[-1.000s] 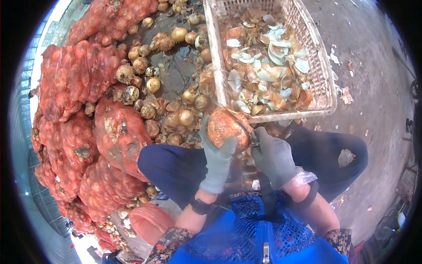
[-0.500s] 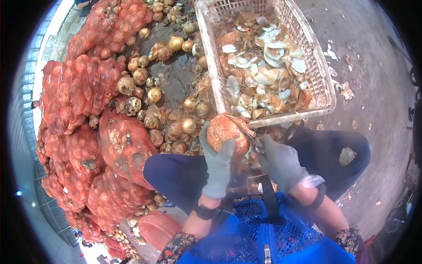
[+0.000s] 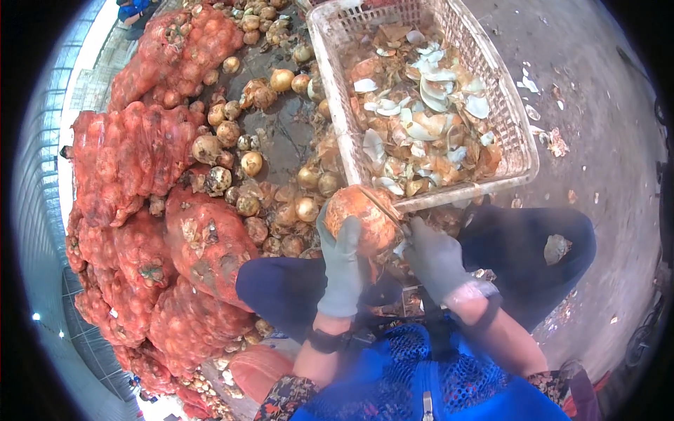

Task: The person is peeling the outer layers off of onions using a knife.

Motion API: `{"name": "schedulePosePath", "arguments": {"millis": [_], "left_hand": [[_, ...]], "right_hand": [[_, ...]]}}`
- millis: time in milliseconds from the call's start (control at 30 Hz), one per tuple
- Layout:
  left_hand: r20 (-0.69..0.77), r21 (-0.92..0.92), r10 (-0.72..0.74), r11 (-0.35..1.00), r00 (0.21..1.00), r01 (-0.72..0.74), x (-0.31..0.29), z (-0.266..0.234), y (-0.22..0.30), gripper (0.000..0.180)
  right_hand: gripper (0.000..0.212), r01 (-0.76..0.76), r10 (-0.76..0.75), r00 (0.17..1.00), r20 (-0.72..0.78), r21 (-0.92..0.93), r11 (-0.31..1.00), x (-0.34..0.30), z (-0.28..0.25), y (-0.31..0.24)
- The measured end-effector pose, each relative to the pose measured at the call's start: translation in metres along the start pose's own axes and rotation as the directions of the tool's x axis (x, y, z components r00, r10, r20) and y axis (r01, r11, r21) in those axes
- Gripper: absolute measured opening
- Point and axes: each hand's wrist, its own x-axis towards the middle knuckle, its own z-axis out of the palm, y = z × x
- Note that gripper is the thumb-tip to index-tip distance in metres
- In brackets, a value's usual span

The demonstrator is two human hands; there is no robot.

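Below the crate (image 3: 333, 98), an onion (image 3: 358, 223) in your left hand (image 3: 342, 261)

Your left hand cups it just beside the crate's near left corner. Your right hand (image 3: 434, 257), also below the crate, is closed on a thin blade (image 3: 382, 205) across the onion. Peels (image 3: 437, 91) lie inside the crate; loose onions (image 3: 251, 163) spread left of it, red sacks (image 3: 133, 158) farther left.

Sacks (image 3: 137, 161) lie left, then loose onions (image 3: 251, 163), then the crate (image 3: 463, 191) beyond the held onion (image 3: 369, 226)
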Motion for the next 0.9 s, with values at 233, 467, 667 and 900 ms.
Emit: {"name": "schedulePosePath", "arguments": {"millis": [233, 467, 667, 900], "left_hand": [[0.175, -0.191, 0.051, 0.981, 0.983, -0.017, 0.004, -0.024, -0.025, 0.071], [0.295, -0.333, 0.008, 0.938, 0.956, 0.094, -0.039, -0.038, 0.010, 0.078], [0.307, -0.280, 0.027, 0.958, 0.951, 0.064, -0.068, -0.029, 0.035, 0.083], [0.634, -0.627, 0.303, 0.740, 0.712, 0.244, -0.069, -0.039, 0.031, 0.086]], "right_hand": [[0.041, -0.018, -0.019, 0.997, 0.073, 0.474, 0.881, 0.027, 0.027, 0.017], [0.036, -0.206, -0.205, 0.967, 0.153, 0.942, -0.266, -0.004, -0.004, -0.003], [0.023, -0.349, -0.388, 0.906, 0.170, 0.820, -0.454, -0.036, -0.016, -0.010], [0.019, -0.263, -0.496, 0.868, -0.015, 0.833, -0.487, -0.082, -0.032, -0.018]]}}
